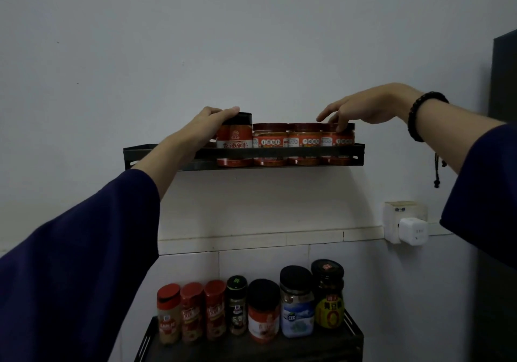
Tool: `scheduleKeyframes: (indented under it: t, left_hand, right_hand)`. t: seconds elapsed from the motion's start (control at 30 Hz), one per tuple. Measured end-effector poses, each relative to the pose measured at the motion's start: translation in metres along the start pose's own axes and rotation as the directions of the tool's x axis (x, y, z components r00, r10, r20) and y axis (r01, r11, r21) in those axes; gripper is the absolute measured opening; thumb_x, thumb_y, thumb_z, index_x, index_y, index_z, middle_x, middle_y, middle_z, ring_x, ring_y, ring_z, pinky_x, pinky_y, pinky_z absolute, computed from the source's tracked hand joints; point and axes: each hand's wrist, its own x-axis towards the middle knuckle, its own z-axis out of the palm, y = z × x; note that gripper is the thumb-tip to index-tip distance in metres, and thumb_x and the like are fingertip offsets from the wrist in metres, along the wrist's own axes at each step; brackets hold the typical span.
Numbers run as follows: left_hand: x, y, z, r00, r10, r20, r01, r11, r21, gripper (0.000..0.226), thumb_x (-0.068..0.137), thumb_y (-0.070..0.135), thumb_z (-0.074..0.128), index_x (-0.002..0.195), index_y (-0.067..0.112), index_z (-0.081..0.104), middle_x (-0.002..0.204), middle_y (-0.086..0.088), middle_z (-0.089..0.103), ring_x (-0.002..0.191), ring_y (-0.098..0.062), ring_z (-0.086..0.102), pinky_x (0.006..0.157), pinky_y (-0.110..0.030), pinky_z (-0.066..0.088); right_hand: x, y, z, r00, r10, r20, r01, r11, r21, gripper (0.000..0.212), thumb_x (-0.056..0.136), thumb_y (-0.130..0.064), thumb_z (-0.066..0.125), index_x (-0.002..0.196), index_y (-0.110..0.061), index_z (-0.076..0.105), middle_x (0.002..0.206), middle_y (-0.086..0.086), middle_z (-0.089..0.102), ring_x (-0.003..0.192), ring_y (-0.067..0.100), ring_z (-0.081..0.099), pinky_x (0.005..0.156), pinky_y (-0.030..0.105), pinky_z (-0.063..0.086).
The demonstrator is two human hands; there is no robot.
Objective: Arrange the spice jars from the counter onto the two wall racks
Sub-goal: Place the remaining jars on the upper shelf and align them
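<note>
The upper black wall rack (156, 149) holds several red-labelled jars. My left hand (208, 122) grips the tall black-lidded red jar (235, 135) at the row's left end, fingers over its lid. Three shorter red-lidded jars (303, 139) stand to its right. My right hand (363, 108) hovers above the rightmost short jar (340, 137), fingers spread, fingertips touching its lid. The lower black rack (354, 331) carries a row of several mixed spice jars (263, 310), from a garlic shaker (168, 314) on the left to a yellow-labelled jar (330, 297) on the right.
A white wall socket with a plug adapter (405, 226) sits to the right between the racks. A dark panel (503, 76) edges the right side. The upper rack's left end is bare. My dark blue sleeves fill the lower left and right.
</note>
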Motion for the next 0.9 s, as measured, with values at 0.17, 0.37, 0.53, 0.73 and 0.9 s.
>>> scheduleKeyframes:
  t: [0.17, 0.37, 0.53, 0.73, 0.9]
  left_hand:
    - [0.001, 0.000, 0.003, 1.000, -0.003, -0.027, 0.003, 1.000, -0.010, 0.067, 0.087, 0.061, 0.047, 0.135, 0.016, 0.040, 0.120, -0.004, 0.058, 0.108, -0.019, 0.056, 0.086, -0.036, 0.044]
    - [0.002, -0.001, 0.001, 1.000, 0.012, -0.012, -0.012, 1.000, -0.003, 0.070, 0.084, 0.064, 0.048, 0.135, 0.016, 0.043, 0.120, -0.005, 0.060, 0.110, -0.021, 0.058, 0.097, -0.044, 0.046]
    - [0.002, -0.002, 0.000, 1.000, 0.014, -0.007, -0.014, 1.000, 0.007, 0.073, 0.081, 0.067, 0.049, 0.134, 0.017, 0.045, 0.120, -0.004, 0.062, 0.109, -0.020, 0.058, 0.097, -0.044, 0.046]
    - [0.002, -0.002, 0.001, 1.000, 0.017, -0.006, -0.017, 1.000, 0.016, 0.072, 0.082, 0.066, 0.048, 0.134, 0.016, 0.045, 0.120, -0.004, 0.061, 0.110, -0.021, 0.058, 0.094, -0.042, 0.046]
    - [0.002, -0.002, 0.000, 1.000, 0.018, -0.002, -0.018, 1.000, 0.014, 0.074, 0.080, 0.068, 0.050, 0.133, 0.016, 0.046, 0.119, -0.004, 0.062, 0.109, -0.020, 0.059, 0.095, -0.043, 0.047]
  right_hand:
    - [-0.006, -0.011, 0.004, 0.967, -0.163, -0.197, 0.180, 0.981, 0.074, 0.047, 0.092, -0.012, 0.041, 0.139, -0.017, 0.043, 0.148, 0.010, 0.037, 0.139, 0.023, 0.026, 0.113, 0.042, 0.015]
    - [-0.006, -0.037, 0.017, 0.982, -0.181, -0.057, 0.179, 0.983, -0.046, 0.049, 0.092, -0.028, 0.052, 0.139, -0.018, 0.044, 0.148, 0.004, 0.038, 0.138, 0.021, 0.028, 0.114, 0.043, 0.015]
    - [0.000, -0.040, 0.021, 0.986, -0.160, -0.037, 0.155, 0.982, -0.113, 0.045, 0.090, -0.029, 0.057, 0.134, -0.019, 0.049, 0.131, 0.004, 0.052, 0.109, 0.018, 0.044, 0.108, 0.042, 0.030]
    - [0.000, -0.050, 0.021, 0.991, -0.132, -0.017, 0.128, 0.979, -0.159, 0.051, 0.092, -0.026, 0.053, 0.141, -0.018, 0.040, 0.146, 0.006, 0.040, 0.134, 0.025, 0.034, 0.113, 0.046, 0.021]
    - [-0.001, -0.069, 0.030, 0.950, -0.289, -0.119, 0.289, 0.957, -0.019, 0.050, 0.092, -0.034, 0.048, 0.140, -0.020, 0.041, 0.148, 0.004, 0.038, 0.137, 0.020, 0.030, 0.113, 0.044, 0.018]
